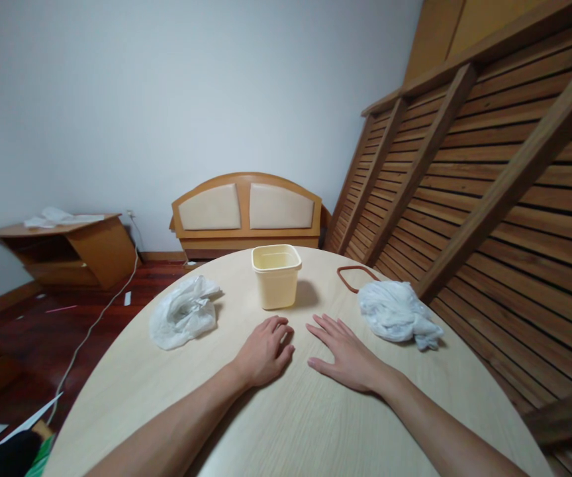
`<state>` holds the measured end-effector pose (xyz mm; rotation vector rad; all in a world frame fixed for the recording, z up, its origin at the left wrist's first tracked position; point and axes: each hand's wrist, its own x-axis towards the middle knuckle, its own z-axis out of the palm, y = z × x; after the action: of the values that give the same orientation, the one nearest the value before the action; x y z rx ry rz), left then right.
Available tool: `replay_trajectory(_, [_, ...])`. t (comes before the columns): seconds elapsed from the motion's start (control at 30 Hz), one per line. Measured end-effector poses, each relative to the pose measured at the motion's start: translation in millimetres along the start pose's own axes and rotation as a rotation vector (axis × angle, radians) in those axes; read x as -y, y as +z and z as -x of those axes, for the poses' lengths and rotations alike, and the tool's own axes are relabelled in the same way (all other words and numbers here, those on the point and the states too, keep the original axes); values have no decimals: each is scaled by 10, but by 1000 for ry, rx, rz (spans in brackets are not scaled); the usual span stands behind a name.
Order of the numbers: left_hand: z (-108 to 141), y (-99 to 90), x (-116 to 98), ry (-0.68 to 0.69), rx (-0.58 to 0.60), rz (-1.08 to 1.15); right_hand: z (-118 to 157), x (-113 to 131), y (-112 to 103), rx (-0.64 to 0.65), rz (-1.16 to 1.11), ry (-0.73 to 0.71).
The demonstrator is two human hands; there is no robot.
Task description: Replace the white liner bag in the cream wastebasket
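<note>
My left hand (267, 351) rests on the round pale wood table (286, 430), fingers loosely curved and apart, holding nothing. To its right my right hand (341, 352) lies with its fingers spread on the tabletop, also holding nothing. Just beyond both hands stands an upright pale yellow plastic bin (277, 281) with an open top; neither hand touches it. A crumpled white plastic bag (185, 313) lies left of my left hand. On the right is a bunched, knotted white plastic bag (398, 313), and behind it a brown rounded-square ring (349, 270) lies flat.
Wooden slatted panels (465, 199) lean along the right side, close to the table edge. A headboard (246, 205) stands behind the table. At left are a low wooden cabinet (97, 255) and a white cable (90, 331) across the dark red floor.
</note>
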<state>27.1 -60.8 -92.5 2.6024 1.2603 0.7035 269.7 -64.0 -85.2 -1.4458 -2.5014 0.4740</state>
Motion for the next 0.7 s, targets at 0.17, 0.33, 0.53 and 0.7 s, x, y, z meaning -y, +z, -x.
replay_trajectory(0.17, [-38,-166,25,26,89,-81,-11,0,30,-20,4,-23])
replay_trajectory(0.33, [-143,-590,215,-105,21,-227,-24,16,21,-7,24,-22])
replay_trajectory(0.53, [-102,-1070,621,-398,-193,-604,-30,5,35,-2,13,-21])
replay_trajectory(0.7, [19,-1239,838,-650,-173,-752,-36,-18,56,-17,-13,-26])
